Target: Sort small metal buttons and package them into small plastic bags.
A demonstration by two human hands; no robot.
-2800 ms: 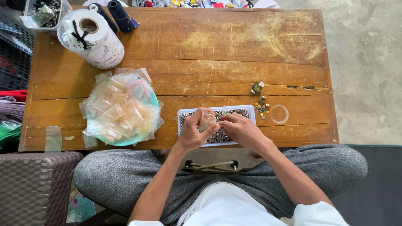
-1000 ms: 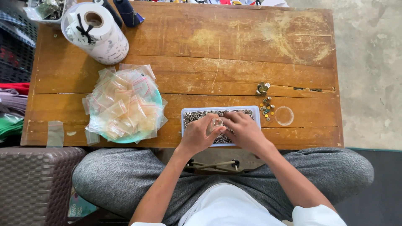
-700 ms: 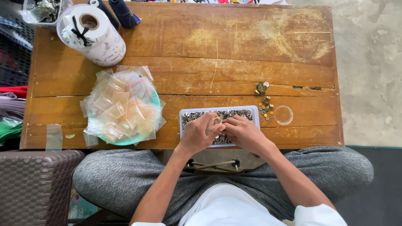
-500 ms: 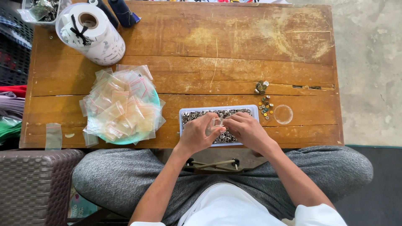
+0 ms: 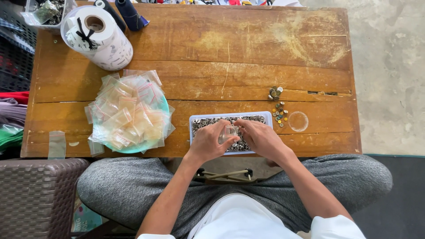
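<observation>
Both my hands are down over the white tray point(image 5: 195, 120) of small metal pieces at the near edge of the wooden table point(image 5: 230, 53). My left hand point(image 5: 207, 142) pinches a small clear bag point(image 5: 228, 132) right above the tray, fingers closed on it. My right hand point(image 5: 261, 139) is curled just beside it, fingertips at the bag's mouth; whether they grip anything, I cannot tell. Left of the tray, a pile of empty clear bags point(image 5: 128, 113) covers a teal plate point(image 5: 164, 105).
</observation>
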